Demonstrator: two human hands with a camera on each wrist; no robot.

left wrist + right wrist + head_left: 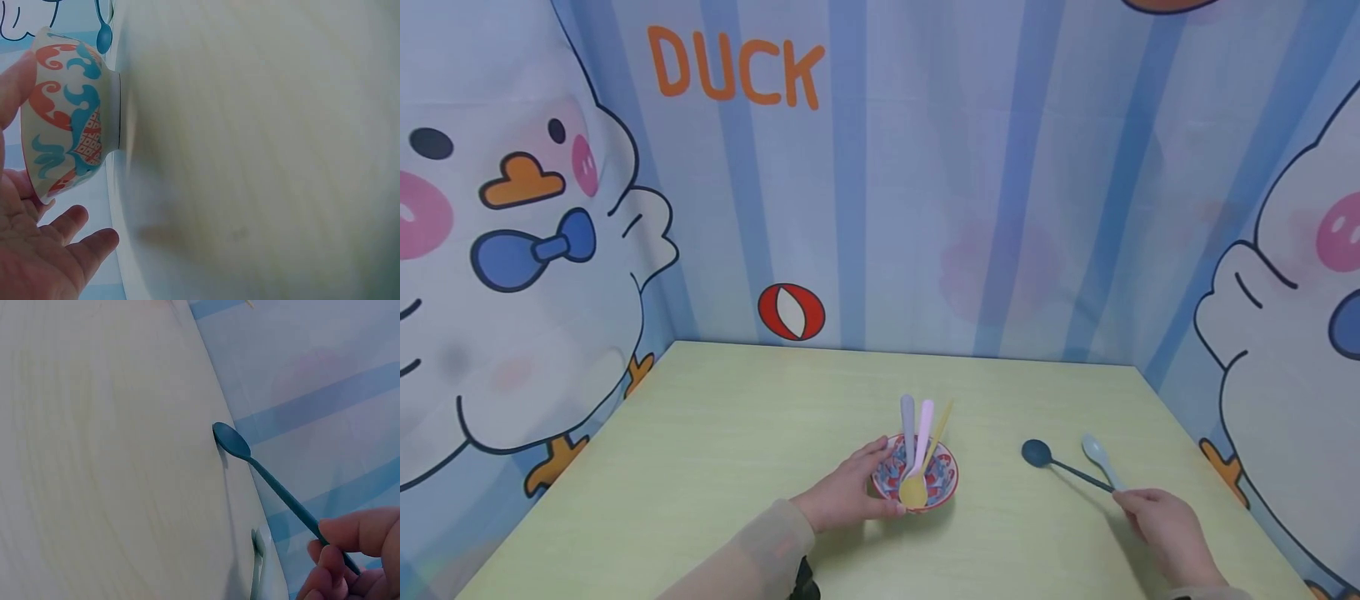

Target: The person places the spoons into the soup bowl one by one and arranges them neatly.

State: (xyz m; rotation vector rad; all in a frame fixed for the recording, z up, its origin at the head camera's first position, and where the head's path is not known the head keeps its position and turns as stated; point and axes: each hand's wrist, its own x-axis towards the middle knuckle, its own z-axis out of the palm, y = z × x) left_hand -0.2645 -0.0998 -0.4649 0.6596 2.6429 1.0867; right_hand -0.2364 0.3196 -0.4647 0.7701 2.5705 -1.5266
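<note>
Spoon collection under way, dark blue spoon in hand

Left hand (850, 492) cups the patterned bowl (943, 487) at tabletop (715, 433) centre; right hand (1165, 525) pinches the dark blue spoon (1060, 465) handle at 3 o'clock of it, pale spoon (1101, 458) just beside; judged next: lift clear, carry bowlward

Open table (715, 433) lies between bowl (946, 492) and dark spoon (1060, 463); three upright spoons (917, 433) obstruct the bowl's mouth.
</note>
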